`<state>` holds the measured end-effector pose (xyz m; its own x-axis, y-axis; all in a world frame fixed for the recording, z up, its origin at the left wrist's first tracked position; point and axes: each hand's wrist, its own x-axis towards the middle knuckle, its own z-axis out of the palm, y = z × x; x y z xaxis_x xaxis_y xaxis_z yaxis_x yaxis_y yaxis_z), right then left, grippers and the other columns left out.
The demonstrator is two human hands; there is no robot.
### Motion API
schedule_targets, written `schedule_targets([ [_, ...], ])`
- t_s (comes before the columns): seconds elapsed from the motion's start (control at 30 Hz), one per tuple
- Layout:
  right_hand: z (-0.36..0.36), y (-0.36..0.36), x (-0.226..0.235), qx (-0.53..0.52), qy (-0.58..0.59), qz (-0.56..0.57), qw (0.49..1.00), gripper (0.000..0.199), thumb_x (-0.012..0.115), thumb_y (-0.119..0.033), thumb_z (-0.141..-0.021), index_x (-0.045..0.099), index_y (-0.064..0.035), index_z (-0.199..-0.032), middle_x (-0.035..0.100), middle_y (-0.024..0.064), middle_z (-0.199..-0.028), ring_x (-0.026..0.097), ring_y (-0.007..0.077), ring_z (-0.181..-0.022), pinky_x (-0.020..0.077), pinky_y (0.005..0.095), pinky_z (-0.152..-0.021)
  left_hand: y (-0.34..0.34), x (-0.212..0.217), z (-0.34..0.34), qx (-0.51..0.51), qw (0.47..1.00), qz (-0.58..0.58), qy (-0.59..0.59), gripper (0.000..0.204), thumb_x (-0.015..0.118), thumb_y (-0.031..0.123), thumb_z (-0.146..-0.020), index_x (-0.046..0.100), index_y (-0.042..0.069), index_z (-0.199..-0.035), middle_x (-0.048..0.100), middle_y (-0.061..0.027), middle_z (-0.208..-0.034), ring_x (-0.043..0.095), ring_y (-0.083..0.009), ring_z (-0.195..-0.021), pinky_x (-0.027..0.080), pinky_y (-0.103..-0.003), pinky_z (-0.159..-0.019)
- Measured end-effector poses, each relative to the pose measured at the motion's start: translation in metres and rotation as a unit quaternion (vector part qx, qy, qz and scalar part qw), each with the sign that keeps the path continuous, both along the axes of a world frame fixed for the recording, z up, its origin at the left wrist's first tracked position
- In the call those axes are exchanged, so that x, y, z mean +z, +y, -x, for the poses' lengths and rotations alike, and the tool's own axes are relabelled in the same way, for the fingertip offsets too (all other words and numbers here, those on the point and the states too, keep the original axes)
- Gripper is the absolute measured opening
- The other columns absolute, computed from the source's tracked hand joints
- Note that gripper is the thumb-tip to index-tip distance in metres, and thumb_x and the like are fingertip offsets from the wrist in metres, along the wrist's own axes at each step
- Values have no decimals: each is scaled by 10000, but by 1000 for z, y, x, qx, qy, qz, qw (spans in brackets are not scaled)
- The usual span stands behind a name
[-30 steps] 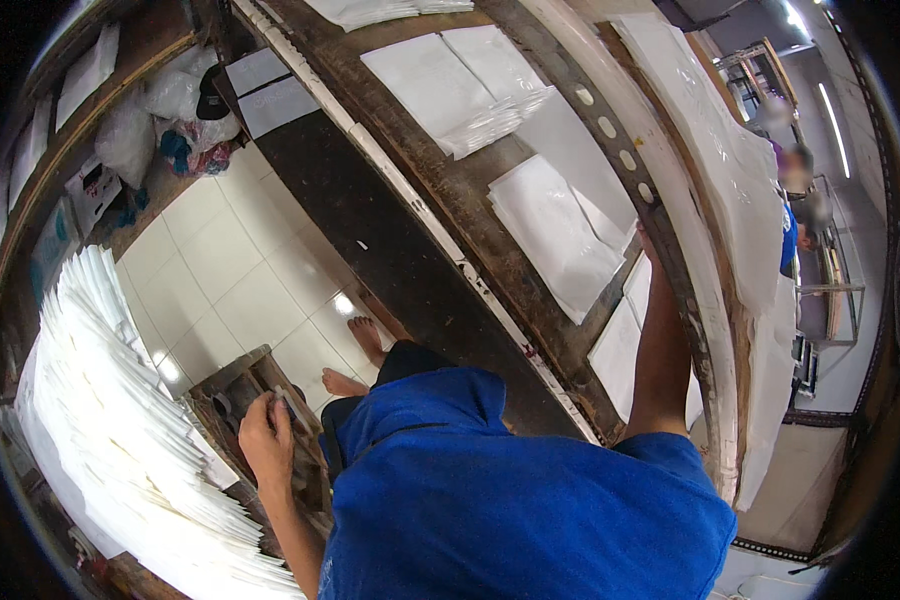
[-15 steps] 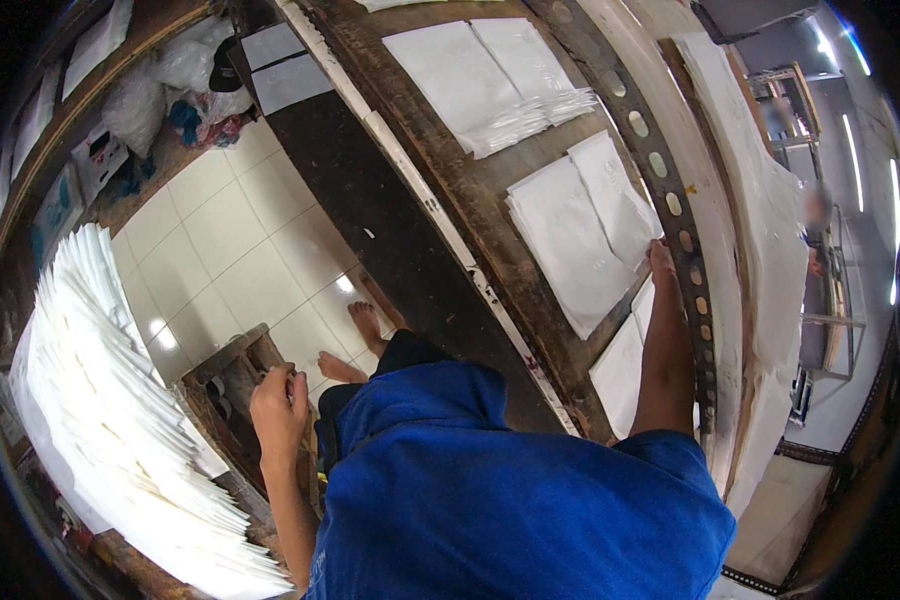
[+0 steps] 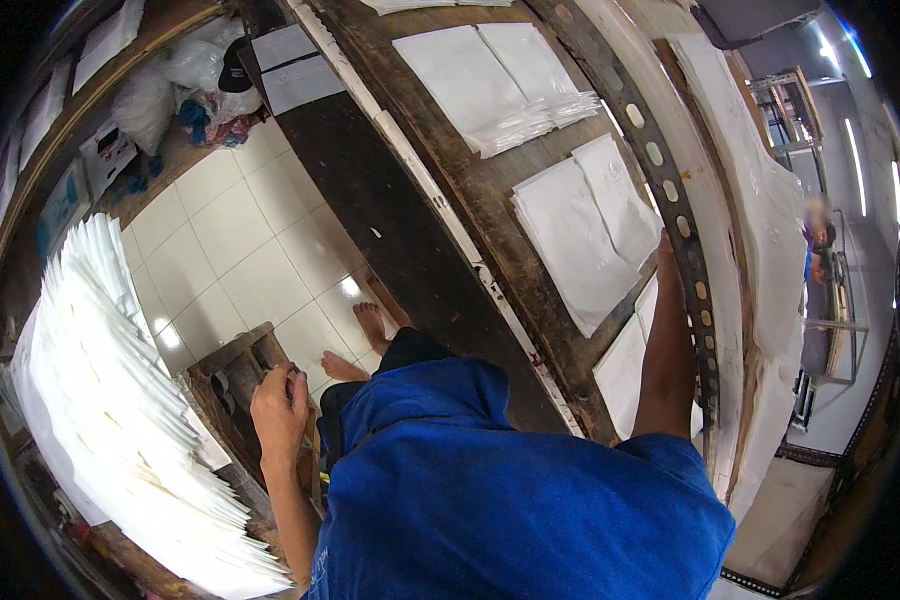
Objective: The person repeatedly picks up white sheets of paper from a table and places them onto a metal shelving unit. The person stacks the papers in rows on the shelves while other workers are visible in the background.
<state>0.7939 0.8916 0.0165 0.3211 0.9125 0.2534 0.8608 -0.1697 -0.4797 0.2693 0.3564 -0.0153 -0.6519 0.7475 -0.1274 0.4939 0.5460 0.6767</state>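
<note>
My left hand curls over the top edge of a low wooden stool on the tiled floor beside my blue shirt. Across the wooden table, my right arm stretches far out. My right hand lies at the edge of a white sheet pile, right beside a perforated metal strip. Its fingers are too small to read. Another white sheet lies under my forearm. My bare feet stand on the tiles below the table.
A large fanned stack of white sheets fills the left side. A further sheet pile lies farther along the table. Bags and bundles sit on the floor at the back left. Another person is far off to the right.
My left hand has stayed on the stool. My right arm has kept its reach along the metal strip while my view tipped a little, showing more of the table.
</note>
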Motion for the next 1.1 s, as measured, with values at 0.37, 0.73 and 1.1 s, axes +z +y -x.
schedule_targets([
  [0.37,328,-153,63,452,276,101,842,280,516,-190,-967,558,-1,-1170,449,-42,-710,375,36,-575,308,201,-502,-30,32,2,58,992,-80,-79,229,643,173,-834,653,23,-1005,654,-167,-849,637,-295,-726,509,-372,-681],
  [0.73,480,-345,-162,576,218,529,585,180,604,-311,-922,579,-132,-926,547,-14,-706,465,70,-514,371,220,-440,-111,58,-30,242,956,-164,-5,211,615,215,-856,643,34,-960,647,-139,-791,634,-303,-730,487,-410,-651],
  [1.1,402,-349,-232,666,-68,515,535,284,592,-233,-888,610,15,-1025,662,142,-855,644,212,-738,521,355,-686,-150,35,-38,349,926,-134,50,179,605,184,-851,643,39,-947,656,-129,-864,637,-305,-760,498,-390,-688],
])
